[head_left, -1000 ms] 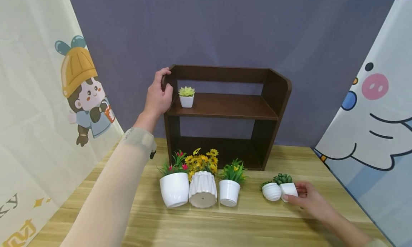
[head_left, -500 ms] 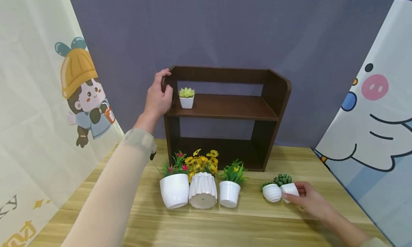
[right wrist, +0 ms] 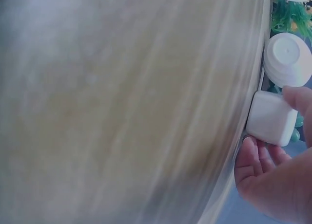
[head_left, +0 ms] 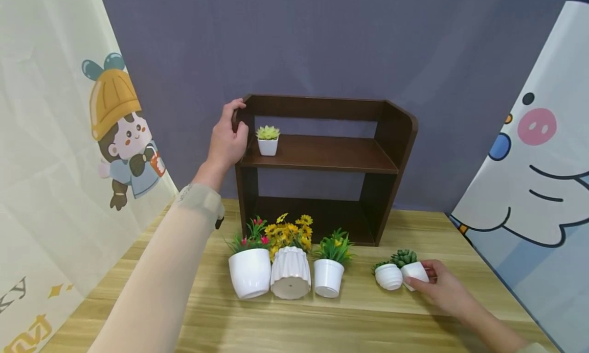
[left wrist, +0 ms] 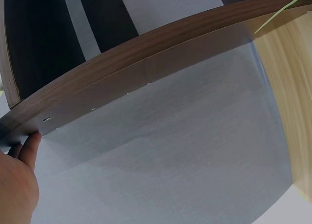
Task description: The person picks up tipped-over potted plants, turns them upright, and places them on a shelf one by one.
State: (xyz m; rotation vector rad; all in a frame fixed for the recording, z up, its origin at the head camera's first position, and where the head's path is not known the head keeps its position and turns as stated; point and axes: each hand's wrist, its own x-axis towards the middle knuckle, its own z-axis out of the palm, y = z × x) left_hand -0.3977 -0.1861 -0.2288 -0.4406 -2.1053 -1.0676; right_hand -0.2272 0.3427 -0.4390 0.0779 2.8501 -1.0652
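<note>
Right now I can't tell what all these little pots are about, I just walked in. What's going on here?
A person is at a wooden table with a dark brown shelf unit. The left hand holds the unit's upper left corner. The right hand has its grip on a small square white succulent pot, tilted beside a round ribbed pot. One yellow-green succulent stands on the upper shelf. Three bigger flower pots lie tipped in a row in front.
</note>
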